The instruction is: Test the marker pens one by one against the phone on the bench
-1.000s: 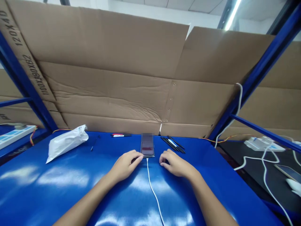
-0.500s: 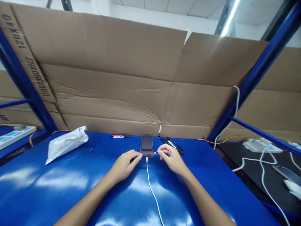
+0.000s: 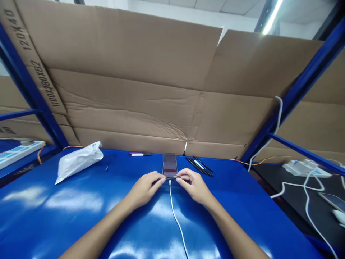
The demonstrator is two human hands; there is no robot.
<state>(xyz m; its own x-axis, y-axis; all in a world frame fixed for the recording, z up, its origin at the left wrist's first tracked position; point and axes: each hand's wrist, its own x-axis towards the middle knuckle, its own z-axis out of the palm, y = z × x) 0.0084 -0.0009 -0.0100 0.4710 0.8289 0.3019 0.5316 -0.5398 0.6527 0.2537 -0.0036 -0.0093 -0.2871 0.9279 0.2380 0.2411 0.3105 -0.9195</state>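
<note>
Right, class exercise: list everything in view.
Held pen: one, black, centre
Smartphone: one, dark, centre
Table cable: one, white, front
Grouped pens: several, mainly black, back right
Far pens: at least two, red and white, back
Pouch: one, white, back left
Slim item: one, dark-tipped, left
Table: one, blue, beneath
Cardboard: several panels, brown, behind
Metal frame: one, blue, sides
Power strips: two, white-blue, sides
Side cables: several, white or orange, sides
Side surface: one, black, right
Second smartphone: one, dark, right
Mouse-like object: one, white, right
Light tube: one, white, top
Left hand: one, bare, pen's left end
Right hand: one, bare, pen's right end
</note>
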